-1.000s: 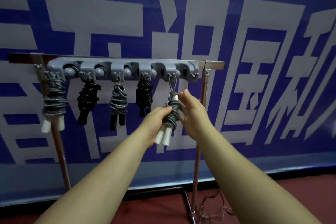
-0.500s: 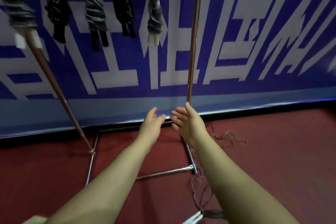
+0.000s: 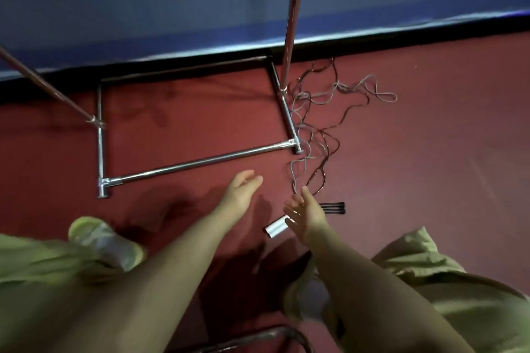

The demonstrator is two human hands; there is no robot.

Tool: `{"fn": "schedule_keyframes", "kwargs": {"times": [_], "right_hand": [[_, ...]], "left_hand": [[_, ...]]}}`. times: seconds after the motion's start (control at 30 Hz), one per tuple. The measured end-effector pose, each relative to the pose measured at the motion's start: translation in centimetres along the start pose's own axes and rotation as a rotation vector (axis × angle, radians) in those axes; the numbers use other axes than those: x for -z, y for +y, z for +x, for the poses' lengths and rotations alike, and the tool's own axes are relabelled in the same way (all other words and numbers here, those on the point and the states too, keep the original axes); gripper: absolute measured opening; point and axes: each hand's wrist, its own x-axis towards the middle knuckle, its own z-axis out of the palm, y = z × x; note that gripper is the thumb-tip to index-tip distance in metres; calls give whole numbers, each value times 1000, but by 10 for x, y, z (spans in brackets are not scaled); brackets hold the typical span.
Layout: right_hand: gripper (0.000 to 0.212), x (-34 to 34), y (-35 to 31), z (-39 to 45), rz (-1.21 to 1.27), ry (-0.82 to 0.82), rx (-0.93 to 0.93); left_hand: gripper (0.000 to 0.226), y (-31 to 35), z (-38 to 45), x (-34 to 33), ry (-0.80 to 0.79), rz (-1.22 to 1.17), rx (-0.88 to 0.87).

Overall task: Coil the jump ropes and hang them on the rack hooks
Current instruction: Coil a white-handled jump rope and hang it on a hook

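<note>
the floor was dark red carpet running up to a blue banner along the wall, with the metal base of the rack sitting on it. only the legs and two poles showed, so the hooks were out of view.

the loose jump ropes were lying in a tangle beside the rack's right foot, a grey one and a darker one snaking over each other. a pair of white handles sat just under the right hand, and black handles lay just beside it on the far side.

the left hand was stretched out with fingers relaxed and straight, holding nothing. the right hand was also loose and empty, fingers a bit spread, hovering over the white handles, not visibly touching.

if it were me i'd grab both handles of one rope together first, then lift slowly so the cord slid free of the other rope instead of dragging it along. picking one colour and following it would've helped.

no bins or boxes anywhere in shot, so nothing to report there.
</note>
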Motion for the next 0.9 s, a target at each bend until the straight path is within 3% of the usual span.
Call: {"fn": "schedule_keyframes", "kwargs": {"times": [0.1,0.27,0.5,0.67,0.83,0.9], "right_hand": [[54,20,14,34,-103,122,-19],[48,25,18,85,-257,233,110],[67,16,-7,174,-539,297,187],[47,2,-6,218,-739,360,162],[46,-6,3,236,-651,456,88],[35,-8,1,240,-689,425,121]], "left_hand": [[41,-27,22,-13,-86,52,66],[39,-62,58,-33,-120,72,192],[38,-79,111,-34,-117,112,227],[39,-74,144,-25,-114,168,191],[29,-89,152,-21,-119,155,227],[28,-92,152,-17,-100,122,250]]}}
